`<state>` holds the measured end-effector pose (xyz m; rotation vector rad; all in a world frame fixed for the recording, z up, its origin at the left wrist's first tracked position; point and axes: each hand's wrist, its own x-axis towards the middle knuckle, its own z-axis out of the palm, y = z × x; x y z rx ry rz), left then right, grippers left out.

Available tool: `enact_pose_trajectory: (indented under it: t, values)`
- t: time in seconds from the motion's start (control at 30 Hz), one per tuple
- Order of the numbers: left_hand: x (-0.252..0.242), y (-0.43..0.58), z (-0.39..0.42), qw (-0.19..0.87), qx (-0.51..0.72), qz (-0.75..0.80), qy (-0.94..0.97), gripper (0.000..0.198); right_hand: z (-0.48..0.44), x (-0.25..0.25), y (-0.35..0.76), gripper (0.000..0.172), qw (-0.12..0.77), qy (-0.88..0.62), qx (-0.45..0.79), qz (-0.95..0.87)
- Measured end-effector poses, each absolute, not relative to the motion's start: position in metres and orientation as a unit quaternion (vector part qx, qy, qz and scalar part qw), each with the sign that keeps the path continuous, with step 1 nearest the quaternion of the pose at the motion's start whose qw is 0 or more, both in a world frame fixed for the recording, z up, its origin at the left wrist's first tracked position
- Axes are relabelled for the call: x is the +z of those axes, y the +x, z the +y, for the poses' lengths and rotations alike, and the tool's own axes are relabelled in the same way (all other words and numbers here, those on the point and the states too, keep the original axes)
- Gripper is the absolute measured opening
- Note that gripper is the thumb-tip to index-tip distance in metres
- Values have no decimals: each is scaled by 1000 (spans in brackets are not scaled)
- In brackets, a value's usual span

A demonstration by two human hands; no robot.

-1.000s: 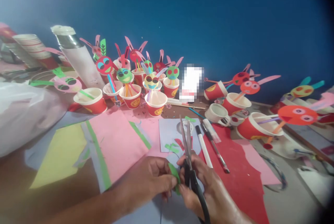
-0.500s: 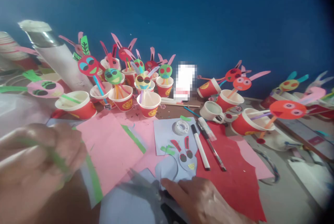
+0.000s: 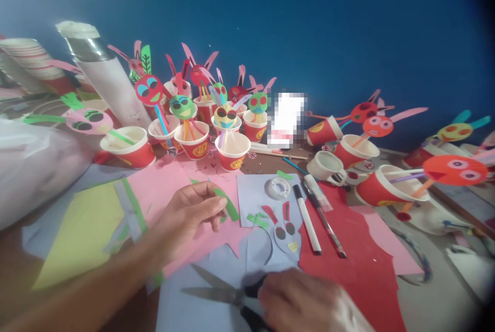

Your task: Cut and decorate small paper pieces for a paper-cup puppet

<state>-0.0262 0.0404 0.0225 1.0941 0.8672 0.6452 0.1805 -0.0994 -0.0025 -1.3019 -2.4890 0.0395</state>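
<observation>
Fingers [image 3: 211, 202] of my left hand [image 3: 185, 216] are pinched on one end of a green paper strip [image 3: 229, 207], thumb below and fingertips on top. The strip sticks out to the right, just above the pink sheet [image 3: 162, 187].

My right hand [image 3: 305, 303] is low at the near edge of the desk [image 3: 425, 291]. It is blurred, with its fingers closed over the black handles of the scissors [image 3: 216, 291]. The scissors lie flat on a lilac sheet [image 3: 193, 311], blades spread apart and pointing left, well apart from the strip.

Between my hands, a little farther back, lies a lilac paper face [image 3: 286, 230] with two red ears, dark eyes and a yellow mouth. Small green scraps [image 3: 256, 218] sit just to its left. A roll of clear tape [image 3: 280, 187] lies behind it. A white marker [image 3: 307, 213] and a dark pen [image 3: 325, 221] lie side by side to the right, reaching onto the red sheet [image 3: 348, 270]. A yellow sheet [image 3: 85, 229] lies to the far left.

Red paper cups [image 3: 232, 152] holding paper faces on straws stand and lie in a row along the blue wall [image 3: 309, 22].
</observation>
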Motion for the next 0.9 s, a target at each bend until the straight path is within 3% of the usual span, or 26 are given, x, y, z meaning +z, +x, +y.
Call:
enact_pose_trajectory:
  t: [0.1, 0.17, 0.33, 0.43, 0.7, 0.77, 0.83, 0.9]
  values:
    - [13, -28, 40, 711, 292, 412, 490, 15, -66, 17, 192, 27, 156, -531, 55, -831]
    - [10, -28, 40, 708, 285, 422, 489, 15, -44, 22, 196, 18, 136, -567, 71, -809]
    - [3, -28, 43, 704, 272, 432, 494, 21, -20, 7, 190, 11, 111, -609, 68, -783]
    - [-1, -30, 44, 706, 280, 433, 486, 22, -20, 1, 191, 17, 117, -611, 72, -780]
    - [1, -30, 47, 697, 310, 415, 495, 17, -35, 28, 188, 16, 229, -651, 207, -694]
    - [3, -31, 49, 695, 322, 414, 491, 15, -47, 25, 160, 17, 268, -617, 256, -694]
    - [4, -32, 52, 689, 327, 419, 494, 13, -60, 15, 128, 21, 281, -453, 306, -789]
    - [3, -33, 54, 680, 324, 425, 502, 11, -71, 5, 105, 13, 272, -356, 326, -833]
